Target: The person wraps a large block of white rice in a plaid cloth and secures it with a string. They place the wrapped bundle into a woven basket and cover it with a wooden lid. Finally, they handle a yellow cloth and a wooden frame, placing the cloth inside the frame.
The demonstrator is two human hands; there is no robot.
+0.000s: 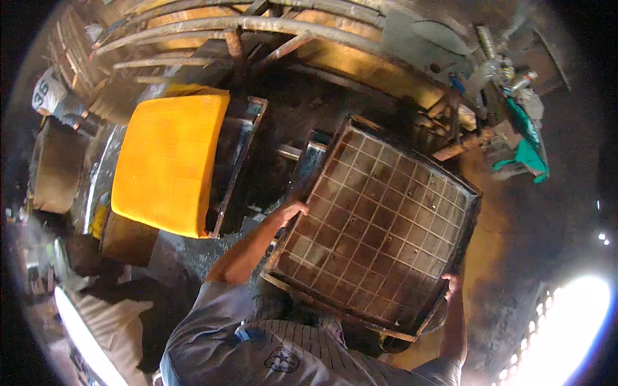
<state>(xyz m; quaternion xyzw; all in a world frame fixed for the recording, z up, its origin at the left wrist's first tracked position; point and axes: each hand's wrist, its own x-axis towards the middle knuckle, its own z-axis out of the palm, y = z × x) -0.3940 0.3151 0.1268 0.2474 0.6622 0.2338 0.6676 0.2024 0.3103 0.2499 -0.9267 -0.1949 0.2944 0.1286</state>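
A large square gridded tray with a dark, worn frame hangs tilted in front of my body. Light lines divide its brown, stained face into many small squares. My left hand grips the frame's left edge, thumb lying over the top. On the opposite edge, my right hand is closed around the rim, its fingers partly hidden beneath. To the left stands a thick block covered in bright yellow cloth, resting on a dark frame. What lies under the tray is hidden.
Long pipes or poles run across the far side. Green cloth and a coiled hose lie at the far right. A person in a numbered shirt is at the far left, near a brown board. Bright light glares at lower right.
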